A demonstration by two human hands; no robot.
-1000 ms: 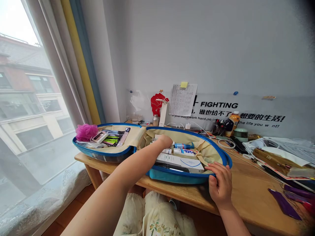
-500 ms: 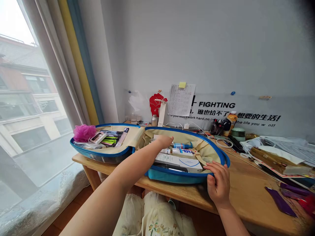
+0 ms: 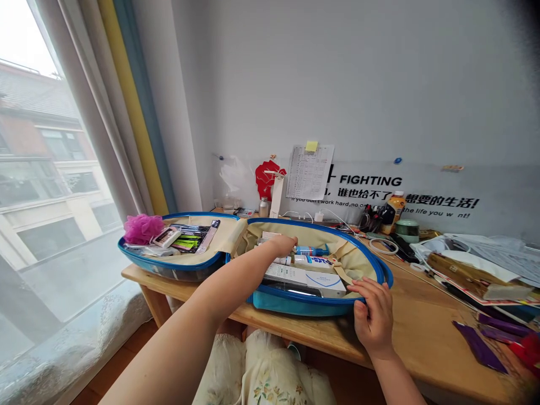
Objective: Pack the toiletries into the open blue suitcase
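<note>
An open blue suitcase (image 3: 304, 304) with cream lining lies across the table in two halves. My left hand (image 3: 282, 245) reaches into the right half, its fingers curled downward; whatever they hold, if anything, is hidden. Just right of it lies a blue pump bottle (image 3: 311, 251), and below that a white tube (image 3: 312, 261) with blue lettering. A white box (image 3: 324, 281) fills the near side, beside a cream strap (image 3: 343, 273). At the near right rim rests my right hand (image 3: 375, 318), fingers spread over the edge and thumb apart.
In the left half are a pink bath puff (image 3: 143, 229) and several flat packets (image 3: 188, 241). Right of the suitcase, the wooden table (image 3: 422, 332) bears papers, a brown pouch (image 3: 464, 273), purple wrappers (image 3: 478, 344) and an orange bottle (image 3: 394, 211). A window (image 3: 46, 169) stands left.
The view has shifted very slightly. Both hands stay in nearly the same places, my left inside the suitcase and my right on its rim.
</note>
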